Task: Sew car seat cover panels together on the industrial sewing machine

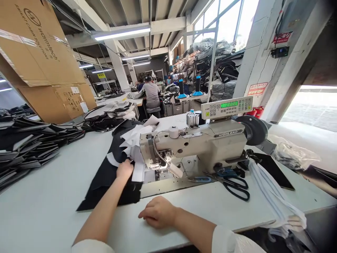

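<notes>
My left hand [125, 170] is left of the sewing machine [195, 144], over a black fabric piece [101, 182]. Its fingers are drawn together at the edge of the white fabric [135, 140], which lies bunched on the black piece beside the needle area; the fingertips are partly hidden. Close to the table's front edge, my right hand [159, 212] rests with curled fingers and the index finger pointing left. Nothing shows in it. Black-handled scissors [237, 188] and small blue thread snips [202, 179] lie right of the needle area.
Stacked black pieces [28, 147] cover the table's left side, with cardboard boxes [50, 70] behind. White strips [276, 193] hang over the right front edge. Thread cones [198, 86] stand behind the machine. A person [152, 93] sits farther back.
</notes>
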Available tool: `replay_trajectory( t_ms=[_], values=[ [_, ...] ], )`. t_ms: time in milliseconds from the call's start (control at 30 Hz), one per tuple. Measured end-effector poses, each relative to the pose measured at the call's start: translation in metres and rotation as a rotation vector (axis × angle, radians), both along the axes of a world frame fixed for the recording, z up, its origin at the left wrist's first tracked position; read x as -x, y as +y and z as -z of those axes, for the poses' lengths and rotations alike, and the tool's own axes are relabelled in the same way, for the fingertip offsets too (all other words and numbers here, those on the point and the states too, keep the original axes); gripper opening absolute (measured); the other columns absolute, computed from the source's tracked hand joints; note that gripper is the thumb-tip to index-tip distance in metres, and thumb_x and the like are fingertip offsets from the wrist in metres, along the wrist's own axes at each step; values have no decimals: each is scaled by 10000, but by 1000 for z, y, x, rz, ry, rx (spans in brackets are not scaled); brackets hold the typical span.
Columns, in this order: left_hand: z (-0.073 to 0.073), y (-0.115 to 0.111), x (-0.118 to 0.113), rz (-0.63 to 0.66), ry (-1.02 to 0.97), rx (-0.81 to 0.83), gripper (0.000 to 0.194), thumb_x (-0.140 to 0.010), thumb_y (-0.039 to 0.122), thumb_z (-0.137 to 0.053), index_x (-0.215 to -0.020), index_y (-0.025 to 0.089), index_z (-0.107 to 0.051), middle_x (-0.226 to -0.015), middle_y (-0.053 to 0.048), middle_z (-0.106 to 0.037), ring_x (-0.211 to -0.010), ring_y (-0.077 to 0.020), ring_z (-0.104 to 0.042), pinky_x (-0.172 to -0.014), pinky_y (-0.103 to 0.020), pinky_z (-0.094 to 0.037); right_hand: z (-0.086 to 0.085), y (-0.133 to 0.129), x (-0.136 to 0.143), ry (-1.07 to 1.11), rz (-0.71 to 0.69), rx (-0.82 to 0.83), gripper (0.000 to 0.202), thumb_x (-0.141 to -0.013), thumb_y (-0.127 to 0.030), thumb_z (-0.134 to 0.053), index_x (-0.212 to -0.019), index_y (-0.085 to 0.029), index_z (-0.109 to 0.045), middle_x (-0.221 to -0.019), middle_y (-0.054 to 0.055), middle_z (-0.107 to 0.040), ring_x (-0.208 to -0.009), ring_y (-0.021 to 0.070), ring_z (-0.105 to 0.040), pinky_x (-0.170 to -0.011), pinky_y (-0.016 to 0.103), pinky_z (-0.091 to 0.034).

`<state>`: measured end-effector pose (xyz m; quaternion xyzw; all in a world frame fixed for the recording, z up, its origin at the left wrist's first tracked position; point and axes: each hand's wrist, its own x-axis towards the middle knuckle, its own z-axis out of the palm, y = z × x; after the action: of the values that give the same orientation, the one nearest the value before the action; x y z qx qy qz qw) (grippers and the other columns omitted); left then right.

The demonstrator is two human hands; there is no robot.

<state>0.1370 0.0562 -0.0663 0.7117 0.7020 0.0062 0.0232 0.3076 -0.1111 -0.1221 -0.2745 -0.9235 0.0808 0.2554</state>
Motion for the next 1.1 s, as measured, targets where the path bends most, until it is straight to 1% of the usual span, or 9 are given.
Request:
replay_trajectory(
  t_ms=[267, 400, 467, 567, 633, 733, 833, 933, 1100],
  values=[
    [-17, -121, 162, -61, 122, 179, 307, -795, 220, -329, -886, 148, -613, -903, -172, -696, -857, -322, -659, -705, -390, -475, -13, 3, -10, -96, -39, 77, 290, -841, -187, -486, -1086, -213, -638, -910, 13, -694, -815, 136, -639, -714, 235, -461],
    [-62, -175, 217, -151, 82, 450, 303, -738, 213, -343, -763, 171, -642, -645, -47, -679, -594, -201, -630, -586, -290, -484, -16, 5, -8, -79, -77, 113, 278, -869, -183, -484, -1103, -193, -634, -942, 46, -683, -867, 156, -621, -760, 259, -453],
    [-91, -180, 229, -147, 87, 393, 322, -769, 262, -348, -801, 174, -656, -613, -8, -662, -617, -176, -611, -642, -295, -495, -14, 9, -5, -43, -103, 113, 275, -889, -180, -452, -1089, -188, -640, -922, 50, -680, -854, 160, -615, -765, 271, -452],
    [-119, -161, 210, -151, 79, 200, 434, -873, 361, -287, -1135, 190, -588, -1101, -18, -660, -1032, -193, -574, -891, -316, -442, -13, 13, -2, -8, -139, 89, 286, -923, -195, -398, -1062, -188, -647, -900, 55, -677, -828, 163, -607, -762, 286, -453],
    [-121, -141, 174, -70, -9, 25, 449, -887, 396, -313, -1210, 197, -553, -1210, -43, -612, -1097, -199, -561, -920, -288, -434, -13, 14, -1, -10, -151, 69, 300, -944, -214, -369, -1052, -188, -648, -888, 58, -674, -820, 165, -602, -759, 294, -455],
    [-101, -114, 108, 186, 41, 180, 422, -868, 432, -422, -1192, 193, -548, -1137, -73, -634, -1034, -237, -604, -876, -341, -469, -14, 14, -1, -31, -139, 53, 316, -956, -225, -346, -1055, -183, -644, -889, 67, -672, -815, 168, -597, -747, 300, -463],
    [-72, -104, 66, 277, 246, 172, 378, -796, 369, -582, -1074, 113, -564, -958, -139, -636, -859, -283, -643, -754, -385, -502, -15, 14, -2, -25, -85, 42, 309, -950, -208, -351, -1087, -188, -627, -965, 78, -667, -857, 175, -588, -777, 315, -474],
    [-47, -113, 63, 360, 278, 92, 242, -840, 238, -491, -1030, 99, -548, -925, -149, -601, -810, -266, -633, -701, -366, -494, -14, 15, -1, 40, 81, 37, 390, -928, -146, -327, -1275, -185, -501, -1212, 99, -580, -1054, 199, -538, -914, 364, -450],
    [-28, -153, 102, 653, 200, 194, 102, -802, 178, -473, -835, 180, -569, -693, -39, -569, -647, -198, -582, -657, -311, -475, -16, 28, 14, -41, 319, 39, 612, -879, -177, -392, -1455, -114, -194, -1492, 191, -215, -1377, 323, -201, -1060, 518, -305]
  ],
)
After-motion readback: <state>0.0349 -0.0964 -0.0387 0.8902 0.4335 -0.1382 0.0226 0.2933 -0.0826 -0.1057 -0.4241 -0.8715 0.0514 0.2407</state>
